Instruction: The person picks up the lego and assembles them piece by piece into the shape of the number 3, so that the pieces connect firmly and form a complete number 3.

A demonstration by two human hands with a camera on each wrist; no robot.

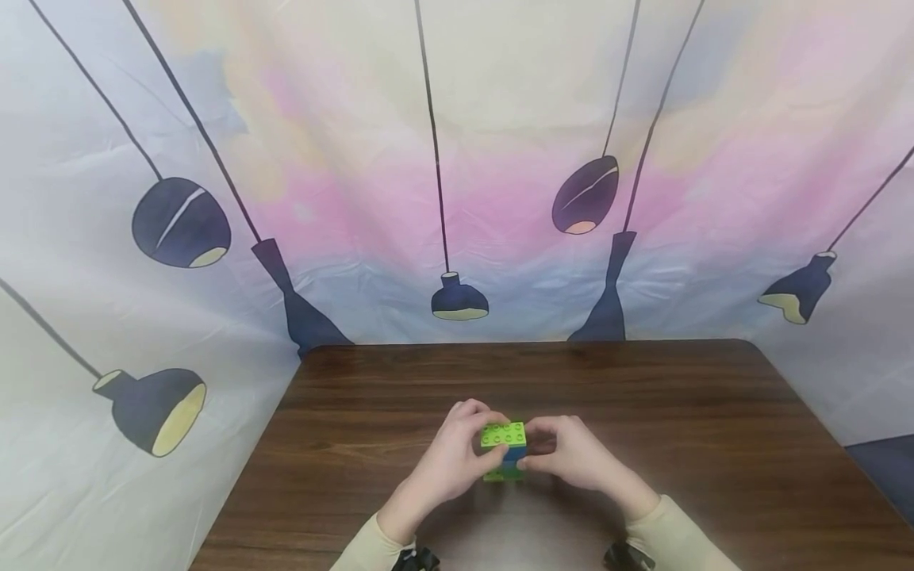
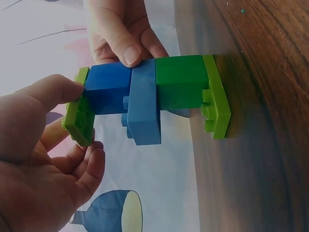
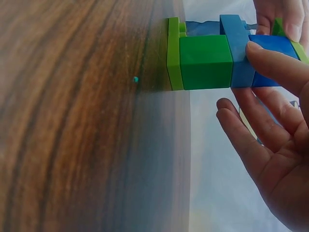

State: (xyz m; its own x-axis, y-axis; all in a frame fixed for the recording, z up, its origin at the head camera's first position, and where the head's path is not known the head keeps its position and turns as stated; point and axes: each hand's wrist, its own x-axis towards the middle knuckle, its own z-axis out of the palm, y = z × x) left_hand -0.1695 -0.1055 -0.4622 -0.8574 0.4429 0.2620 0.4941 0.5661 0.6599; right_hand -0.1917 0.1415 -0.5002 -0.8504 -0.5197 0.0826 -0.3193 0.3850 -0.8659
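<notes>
Between both hands stands a stack of toy building bricks. A lime-green plate (image 1: 503,434) with studs tops it. Below that come a dark blue brick (image 2: 107,87), a lighter blue brick (image 2: 145,111) that juts out sideways, a green brick (image 3: 206,62) and a second lime-green plate (image 2: 218,104) as the base, low over the table. My left hand (image 1: 451,450) pinches the top plate, thumb on the near side. From the other side my right hand (image 1: 577,454) grips the stack around its blue bricks, thumb at their joint; its lower fingers (image 3: 246,140) extend free.
The dark wood-grain table (image 1: 343,444) spreads around the stack. Behind it hangs a pastel cloth backdrop (image 1: 514,95) printed with hanging lamps. A tiny teal speck (image 3: 135,79) lies on the wood. Black wrist gear (image 1: 416,559) shows at the sleeves.
</notes>
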